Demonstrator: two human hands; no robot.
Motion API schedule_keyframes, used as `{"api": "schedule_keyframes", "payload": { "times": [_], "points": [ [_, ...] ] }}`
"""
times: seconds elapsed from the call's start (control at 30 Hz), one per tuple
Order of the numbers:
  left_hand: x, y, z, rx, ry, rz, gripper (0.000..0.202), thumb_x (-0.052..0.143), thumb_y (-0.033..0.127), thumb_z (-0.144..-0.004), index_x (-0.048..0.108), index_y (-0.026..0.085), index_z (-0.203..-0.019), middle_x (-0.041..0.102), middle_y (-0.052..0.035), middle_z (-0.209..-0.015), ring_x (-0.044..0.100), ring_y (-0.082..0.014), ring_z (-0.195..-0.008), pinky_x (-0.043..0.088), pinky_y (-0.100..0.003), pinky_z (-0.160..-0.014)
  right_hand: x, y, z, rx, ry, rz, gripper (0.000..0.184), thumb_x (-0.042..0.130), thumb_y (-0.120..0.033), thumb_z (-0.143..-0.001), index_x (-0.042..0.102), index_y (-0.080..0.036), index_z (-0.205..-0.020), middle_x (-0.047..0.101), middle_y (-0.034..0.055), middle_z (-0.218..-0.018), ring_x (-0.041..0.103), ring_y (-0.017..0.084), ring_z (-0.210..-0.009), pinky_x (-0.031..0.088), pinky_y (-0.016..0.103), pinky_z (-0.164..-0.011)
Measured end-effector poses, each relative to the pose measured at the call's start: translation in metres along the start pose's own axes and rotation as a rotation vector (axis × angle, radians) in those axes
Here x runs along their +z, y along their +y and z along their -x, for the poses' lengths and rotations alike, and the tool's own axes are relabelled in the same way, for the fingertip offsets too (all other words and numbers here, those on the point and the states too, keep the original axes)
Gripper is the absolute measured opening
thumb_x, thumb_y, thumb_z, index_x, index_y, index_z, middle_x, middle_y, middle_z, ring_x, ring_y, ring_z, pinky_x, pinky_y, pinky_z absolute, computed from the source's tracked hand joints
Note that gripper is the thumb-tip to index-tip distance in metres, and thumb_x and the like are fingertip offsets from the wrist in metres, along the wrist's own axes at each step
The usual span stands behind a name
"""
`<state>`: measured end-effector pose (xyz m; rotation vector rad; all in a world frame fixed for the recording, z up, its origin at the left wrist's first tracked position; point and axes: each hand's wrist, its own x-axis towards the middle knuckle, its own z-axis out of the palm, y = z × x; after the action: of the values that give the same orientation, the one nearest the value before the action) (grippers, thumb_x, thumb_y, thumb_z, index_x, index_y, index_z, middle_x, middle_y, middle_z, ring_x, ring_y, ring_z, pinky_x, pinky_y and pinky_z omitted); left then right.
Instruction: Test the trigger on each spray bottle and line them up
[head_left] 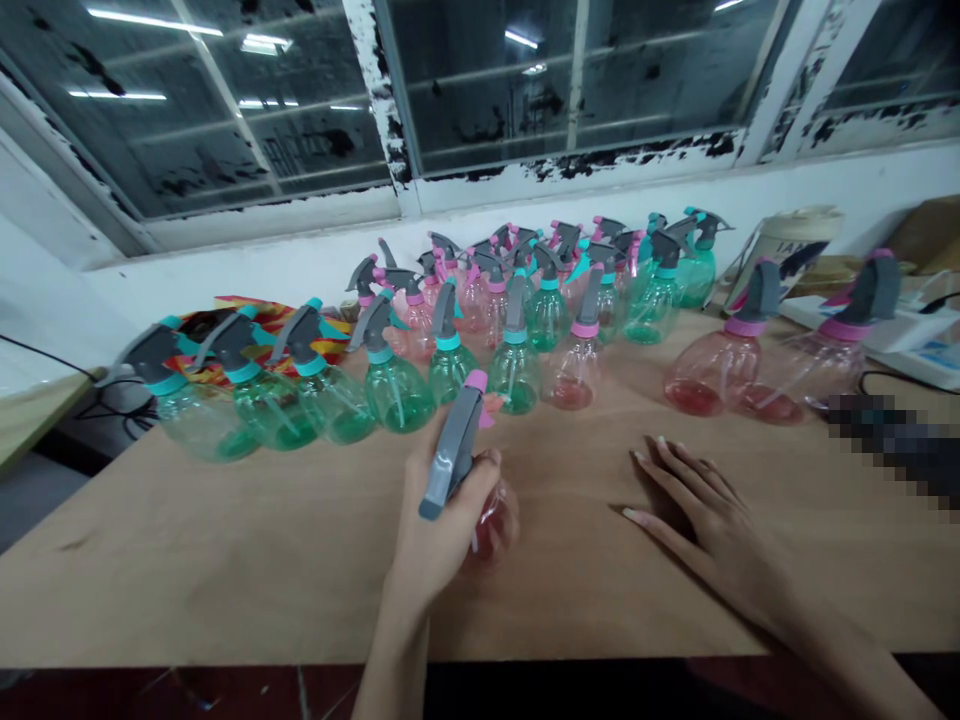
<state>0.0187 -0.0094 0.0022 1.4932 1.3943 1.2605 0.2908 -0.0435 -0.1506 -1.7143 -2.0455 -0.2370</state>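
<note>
My left hand (435, 520) is wrapped round a pink spray bottle (495, 525) with a grey trigger head (454, 450), holding it upright on the wooden table (225, 560). My right hand (694, 505) lies flat on the table to the right, fingers stretched out and holding nothing. Beyond my hands stand several green spray bottles (394, 385) in a row and several pink ones (574, 370) among them.
More green and pink spray bottles (547, 280) crowd the back of the table under the windows. Two pink bottles (720, 365) stand at the right near a white box (907, 340) and a cable. A colourful bag (247, 315) lies at the back left.
</note>
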Motion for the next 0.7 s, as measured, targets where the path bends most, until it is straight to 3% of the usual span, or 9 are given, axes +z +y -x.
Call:
{"api": "schedule_keyframes", "payload": {
  "times": [0.1, 0.33, 0.53, 0.7],
  "points": [
    [-0.001, -0.002, -0.001, 0.022, -0.036, -0.021, 0.026, 0.061, 0.022, -0.075, 0.066, 0.028, -0.1, 0.058, 0.0065, -0.06, 0.057, -0.0122, -0.053, 0.049, -0.021, -0.052, 0.001, 0.003, 0.0, -0.006, -0.003, -0.025, 0.069, 0.044, -0.06, -0.087, 0.037, -0.021, -0.143, 0.032, 0.0081, -0.152, 0.027, 0.028, -0.141, 0.025, 0.052, -0.113],
    [-0.004, -0.007, -0.005, 0.117, -0.114, -0.064, 0.031, 0.059, 0.024, -0.079, 0.065, 0.029, -0.108, 0.07, 0.0006, -0.086, 0.066, -0.0186, -0.09, 0.053, -0.028, -0.082, -0.002, 0.002, -0.001, -0.007, -0.02, -0.034, 0.07, 0.045, -0.062, -0.086, 0.037, -0.023, -0.143, 0.027, 0.0063, -0.155, 0.023, 0.027, -0.142, 0.026, 0.051, -0.113],
    [-0.004, -0.013, -0.007, 0.163, -0.126, -0.056, 0.021, 0.058, 0.027, -0.081, 0.065, 0.027, -0.101, 0.068, 0.0018, -0.08, 0.065, -0.0154, -0.074, 0.053, -0.026, -0.072, -0.005, 0.0, -0.002, -0.019, -0.042, -0.015, 0.071, 0.044, -0.063, -0.086, 0.037, -0.023, -0.143, 0.023, 0.0063, -0.156, 0.022, 0.028, -0.142, 0.023, 0.052, -0.114],
    [-0.004, -0.014, -0.01, 0.217, -0.139, -0.072, 0.016, 0.054, 0.016, -0.078, 0.063, 0.025, -0.087, 0.064, 0.0033, -0.077, 0.061, -0.0137, -0.067, 0.051, -0.026, -0.067, -0.005, -0.001, -0.002, 0.009, -0.049, -0.017, 0.071, 0.044, -0.065, -0.085, 0.039, -0.022, -0.142, 0.03, 0.0078, -0.153, 0.024, 0.027, -0.142, 0.023, 0.051, -0.114]
  ]
}}
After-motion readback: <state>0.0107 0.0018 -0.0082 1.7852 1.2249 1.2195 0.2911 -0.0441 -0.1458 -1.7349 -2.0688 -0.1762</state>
